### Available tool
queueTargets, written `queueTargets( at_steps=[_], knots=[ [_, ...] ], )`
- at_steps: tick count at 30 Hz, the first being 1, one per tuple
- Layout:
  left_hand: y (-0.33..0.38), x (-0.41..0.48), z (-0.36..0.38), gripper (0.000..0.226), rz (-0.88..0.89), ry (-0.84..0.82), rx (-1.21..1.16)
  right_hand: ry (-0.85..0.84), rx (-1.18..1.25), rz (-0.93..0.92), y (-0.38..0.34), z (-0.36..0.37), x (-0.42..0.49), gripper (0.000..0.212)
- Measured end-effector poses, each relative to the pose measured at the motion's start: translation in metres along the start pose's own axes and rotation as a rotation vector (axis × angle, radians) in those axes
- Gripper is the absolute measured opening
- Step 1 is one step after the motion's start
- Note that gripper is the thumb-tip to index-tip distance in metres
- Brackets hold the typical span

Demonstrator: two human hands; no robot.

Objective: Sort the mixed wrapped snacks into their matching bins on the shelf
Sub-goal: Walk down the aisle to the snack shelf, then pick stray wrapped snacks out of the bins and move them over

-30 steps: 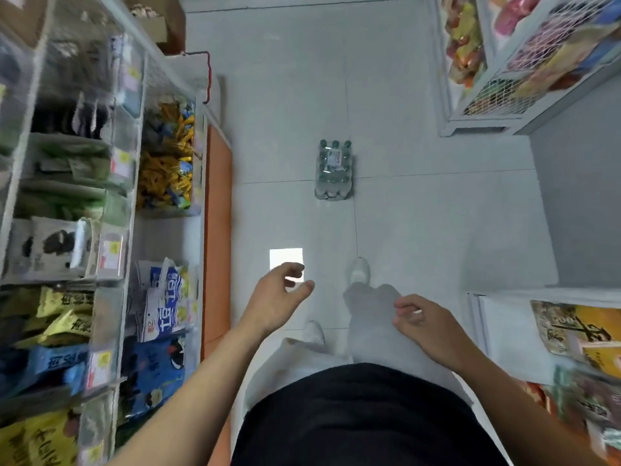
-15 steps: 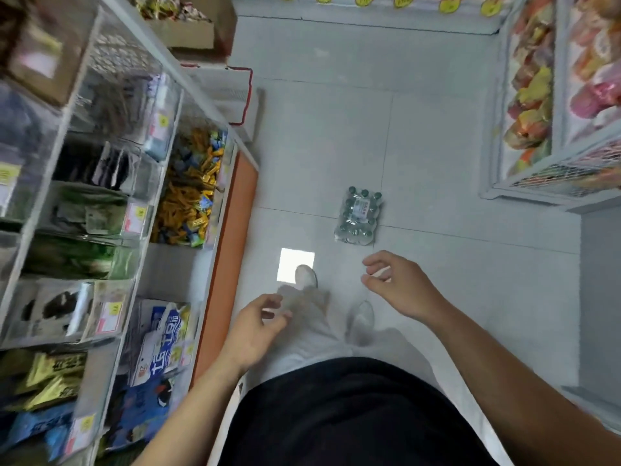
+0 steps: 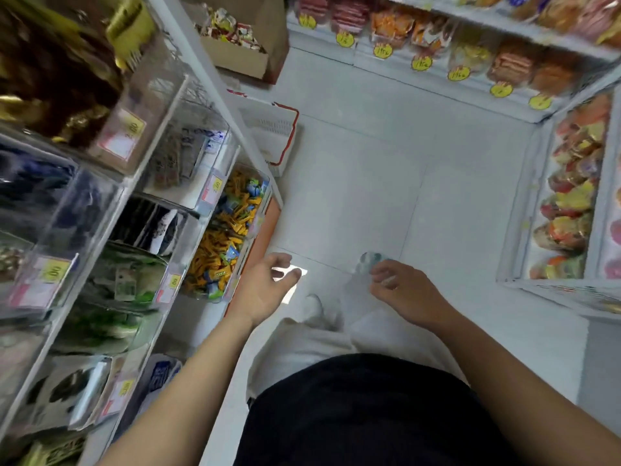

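Observation:
The shelf on my left holds clear bins of wrapped snacks. One bin (image 3: 228, 230) is full of yellow and blue wrapped candies; above it sit bins of dark packets (image 3: 178, 153) and green packets (image 3: 124, 280). My left hand (image 3: 265, 290) hangs in front of the candy bin's end, fingers loosely curled, holding nothing. My right hand (image 3: 403, 294) hovers over the aisle floor, fingers loosely bent and empty. Neither hand touches a snack.
A pack of water bottles (image 3: 368, 260) stands on the floor, partly hidden behind my right hand. A white basket with red handles (image 3: 272, 136) sits by the shelf end, a cardboard box of snacks (image 3: 235, 45) beyond it. Snack shelves (image 3: 571, 203) line the right and far sides.
The view has tilted up and forward along the aisle. Both hands have risen slightly and stay empty; the bottle pack now lies behind my right hand.

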State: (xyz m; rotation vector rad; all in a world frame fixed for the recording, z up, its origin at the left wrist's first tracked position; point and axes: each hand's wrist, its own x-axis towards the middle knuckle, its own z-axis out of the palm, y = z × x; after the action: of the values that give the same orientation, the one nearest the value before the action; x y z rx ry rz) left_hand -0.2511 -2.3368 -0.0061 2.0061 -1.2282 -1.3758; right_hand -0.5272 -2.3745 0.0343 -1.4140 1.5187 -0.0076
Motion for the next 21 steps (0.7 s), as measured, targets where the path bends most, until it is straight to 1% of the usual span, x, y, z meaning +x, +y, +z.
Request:
queueTargets(
  at_steps=[4,7,9,14,18,21],
  knots=[
    [0.018,0.031,-0.02,0.028,-0.019,0.113,-0.044,-0.07,-0.063,-0.083,-0.039,-0.02,0.054,0.024],
    [0.015,0.044,-0.023,0.027,-0.082,0.2,-0.07,-0.151,-0.117,-0.171,-0.069,-0.027,0.105,0.024],
    [0.01,0.054,-0.019,0.024,-0.146,0.268,-0.11,-0.239,-0.225,-0.259,-0.091,-0.026,0.143,0.026],
    [-0.003,0.083,-0.006,0.021,-0.323,0.513,-0.226,-0.525,-0.502,-0.467,-0.147,-0.016,0.234,0.029],
    [-0.029,0.119,0.011,0.023,-0.494,0.647,-0.342,-0.653,-0.654,-0.613,-0.169,0.017,0.307,0.028],
    [-0.069,0.153,0.026,0.026,-0.559,0.702,-0.369,-0.732,-0.755,-0.7,-0.163,0.066,0.358,0.026]
  ],
)
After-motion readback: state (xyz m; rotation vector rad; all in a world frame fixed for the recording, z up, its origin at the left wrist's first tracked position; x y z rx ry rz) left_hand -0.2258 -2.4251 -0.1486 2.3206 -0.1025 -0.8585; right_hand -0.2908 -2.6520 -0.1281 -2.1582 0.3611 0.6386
